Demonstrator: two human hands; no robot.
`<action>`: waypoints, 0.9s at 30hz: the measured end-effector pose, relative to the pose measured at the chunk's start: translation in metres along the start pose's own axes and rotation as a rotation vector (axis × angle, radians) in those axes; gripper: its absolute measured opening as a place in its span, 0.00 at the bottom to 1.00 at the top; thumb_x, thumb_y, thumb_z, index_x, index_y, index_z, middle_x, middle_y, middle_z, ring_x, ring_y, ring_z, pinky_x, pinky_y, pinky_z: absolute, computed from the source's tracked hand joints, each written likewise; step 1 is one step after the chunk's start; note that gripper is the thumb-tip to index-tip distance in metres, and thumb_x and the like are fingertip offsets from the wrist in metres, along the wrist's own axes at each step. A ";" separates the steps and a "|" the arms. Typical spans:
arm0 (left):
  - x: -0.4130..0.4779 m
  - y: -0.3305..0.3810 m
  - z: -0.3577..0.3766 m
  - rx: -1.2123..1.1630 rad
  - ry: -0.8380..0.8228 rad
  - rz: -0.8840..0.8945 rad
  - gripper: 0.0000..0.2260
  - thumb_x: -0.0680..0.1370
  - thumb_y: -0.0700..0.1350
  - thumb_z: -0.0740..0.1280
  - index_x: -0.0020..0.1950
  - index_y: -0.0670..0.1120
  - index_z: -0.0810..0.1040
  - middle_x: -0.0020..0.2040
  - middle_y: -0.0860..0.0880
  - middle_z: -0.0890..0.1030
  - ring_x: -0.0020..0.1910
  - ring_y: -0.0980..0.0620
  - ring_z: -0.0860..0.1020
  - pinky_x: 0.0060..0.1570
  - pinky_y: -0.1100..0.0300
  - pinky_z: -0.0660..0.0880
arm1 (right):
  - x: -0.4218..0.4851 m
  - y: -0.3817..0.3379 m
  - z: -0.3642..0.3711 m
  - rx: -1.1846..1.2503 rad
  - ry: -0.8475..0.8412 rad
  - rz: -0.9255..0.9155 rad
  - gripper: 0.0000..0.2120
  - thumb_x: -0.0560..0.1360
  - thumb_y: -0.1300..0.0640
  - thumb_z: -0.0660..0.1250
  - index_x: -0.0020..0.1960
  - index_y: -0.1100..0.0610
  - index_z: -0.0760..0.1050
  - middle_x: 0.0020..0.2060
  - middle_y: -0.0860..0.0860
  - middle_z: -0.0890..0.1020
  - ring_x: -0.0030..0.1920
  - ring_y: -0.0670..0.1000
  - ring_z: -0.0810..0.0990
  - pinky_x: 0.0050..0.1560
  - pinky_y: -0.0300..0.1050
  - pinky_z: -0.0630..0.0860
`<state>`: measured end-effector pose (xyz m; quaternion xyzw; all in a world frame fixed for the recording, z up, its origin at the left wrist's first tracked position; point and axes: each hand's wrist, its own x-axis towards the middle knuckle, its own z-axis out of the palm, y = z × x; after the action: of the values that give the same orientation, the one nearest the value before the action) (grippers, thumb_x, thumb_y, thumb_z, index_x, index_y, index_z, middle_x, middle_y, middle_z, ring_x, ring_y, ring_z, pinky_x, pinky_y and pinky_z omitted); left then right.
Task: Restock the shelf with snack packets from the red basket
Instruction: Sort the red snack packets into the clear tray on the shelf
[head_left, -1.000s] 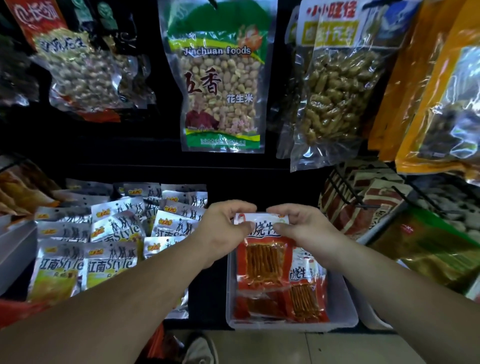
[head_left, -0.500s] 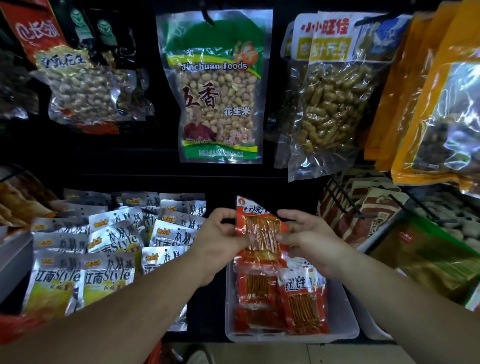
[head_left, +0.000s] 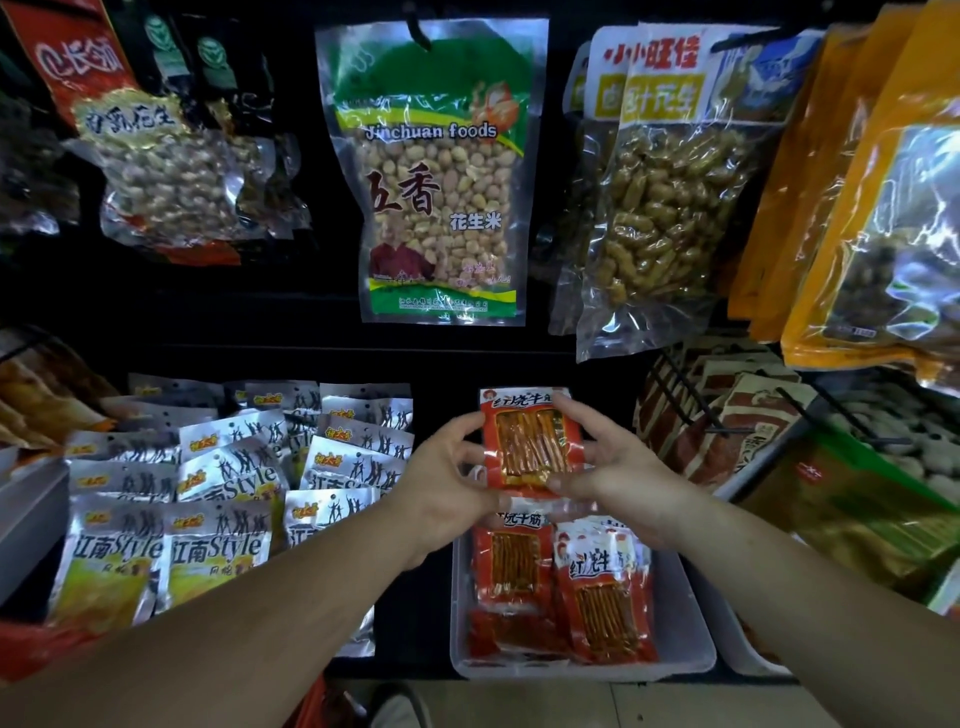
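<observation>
While both hands (head_left: 530, 478) pinch, red packet (head_left: 530, 441) upright, grip closed.

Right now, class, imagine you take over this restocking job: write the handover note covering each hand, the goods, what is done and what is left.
Left hand and right hand together hold one red snack packet upright, over the back of the clear tray.
Done: several red packets already lie in the tray.
Left: set this packet in behind them, then fetch more. The basket itself cannot be made out clearly.
</observation>
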<state>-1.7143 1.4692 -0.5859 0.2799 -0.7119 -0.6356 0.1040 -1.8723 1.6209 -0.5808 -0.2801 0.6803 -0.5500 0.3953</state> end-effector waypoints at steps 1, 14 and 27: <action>-0.001 -0.001 -0.002 0.067 0.009 0.008 0.44 0.71 0.30 0.78 0.81 0.54 0.63 0.56 0.50 0.80 0.45 0.48 0.85 0.37 0.56 0.82 | -0.002 -0.001 -0.001 -0.025 -0.041 0.000 0.48 0.73 0.77 0.71 0.78 0.35 0.65 0.59 0.52 0.86 0.52 0.59 0.87 0.48 0.54 0.83; -0.002 0.006 0.014 0.154 0.158 0.148 0.20 0.77 0.44 0.76 0.64 0.57 0.73 0.52 0.53 0.84 0.45 0.52 0.86 0.48 0.49 0.84 | -0.007 -0.010 0.020 -0.104 -0.145 -0.060 0.37 0.79 0.69 0.68 0.74 0.33 0.69 0.52 0.48 0.87 0.47 0.50 0.85 0.51 0.45 0.82; 0.002 0.005 0.003 0.040 0.202 0.131 0.16 0.75 0.31 0.72 0.49 0.49 0.71 0.49 0.46 0.83 0.40 0.57 0.84 0.33 0.67 0.77 | 0.002 -0.006 0.005 0.056 0.131 -0.043 0.21 0.79 0.70 0.70 0.66 0.50 0.80 0.54 0.56 0.87 0.46 0.55 0.86 0.49 0.54 0.83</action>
<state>-1.7190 1.4710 -0.5825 0.2976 -0.7272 -0.5815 0.2109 -1.8697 1.6154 -0.5755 -0.2469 0.6829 -0.5943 0.3456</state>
